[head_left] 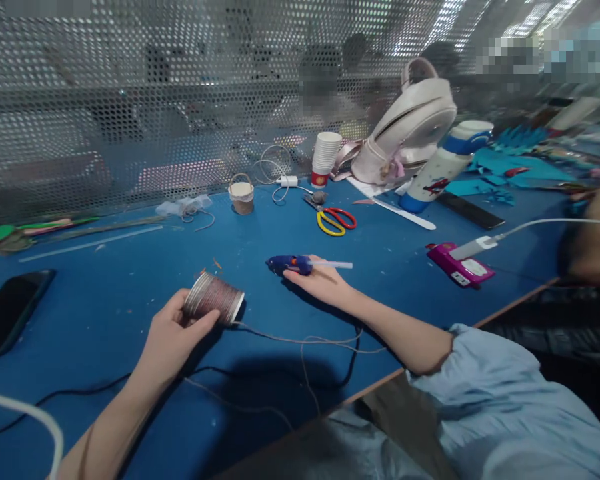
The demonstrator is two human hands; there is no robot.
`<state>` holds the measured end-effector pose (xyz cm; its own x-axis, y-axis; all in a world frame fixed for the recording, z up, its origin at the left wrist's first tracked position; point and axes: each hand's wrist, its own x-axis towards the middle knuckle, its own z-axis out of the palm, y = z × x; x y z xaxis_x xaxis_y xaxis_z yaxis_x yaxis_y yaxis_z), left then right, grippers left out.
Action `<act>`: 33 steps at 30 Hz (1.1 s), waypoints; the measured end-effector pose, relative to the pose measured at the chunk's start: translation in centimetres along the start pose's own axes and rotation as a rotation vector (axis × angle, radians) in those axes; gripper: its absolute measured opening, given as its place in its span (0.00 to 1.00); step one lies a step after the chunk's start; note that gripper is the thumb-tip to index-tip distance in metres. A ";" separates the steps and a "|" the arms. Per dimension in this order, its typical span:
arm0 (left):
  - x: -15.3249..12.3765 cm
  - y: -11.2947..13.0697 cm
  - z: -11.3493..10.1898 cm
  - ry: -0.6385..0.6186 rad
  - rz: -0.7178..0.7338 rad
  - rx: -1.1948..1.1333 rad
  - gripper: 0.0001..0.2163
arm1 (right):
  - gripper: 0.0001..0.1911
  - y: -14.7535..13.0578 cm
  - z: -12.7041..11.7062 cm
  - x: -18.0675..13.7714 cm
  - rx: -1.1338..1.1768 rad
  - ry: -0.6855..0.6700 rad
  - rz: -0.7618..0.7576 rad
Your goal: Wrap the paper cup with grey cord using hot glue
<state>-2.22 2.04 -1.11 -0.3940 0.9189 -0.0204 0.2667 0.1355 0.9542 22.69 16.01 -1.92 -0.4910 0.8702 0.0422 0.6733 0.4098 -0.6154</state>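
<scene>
My left hand (173,337) is closed round a paper cup (214,298) lying on its side, its wall wound with greyish-brown twine. From the cup's white rim a loose strand of twine (285,339) trails right across the table. My right hand (325,281) grips a dark blue hot glue gun (289,265), its nozzle pointing left toward the space above the cup. A clear glue stick (337,265) sticks out of the gun's back end. The gun and the cup are apart. The fingers under the gun are partly hidden.
Behind my hands stand a small basket (242,200), scissors (336,220) and stacked paper cups (326,160). A backpack (410,127), bottle (443,167) and magenta power strip (460,265) are right; a phone (13,310) lies left. A black cable (215,369) crosses the front. Another person's arm (595,233) shows far right.
</scene>
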 end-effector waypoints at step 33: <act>-1.4 0.9 1.2 0.085 -0.017 0.071 0.15 | 0.04 -7.3 3.6 -3.4 0.665 -0.387 0.077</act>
<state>-0.39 1.28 -0.56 -0.4712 0.8820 -0.0082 0.3201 0.1797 0.9302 17.42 9.11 -0.35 -0.6965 0.6821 -0.2228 0.2999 -0.0054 -0.9540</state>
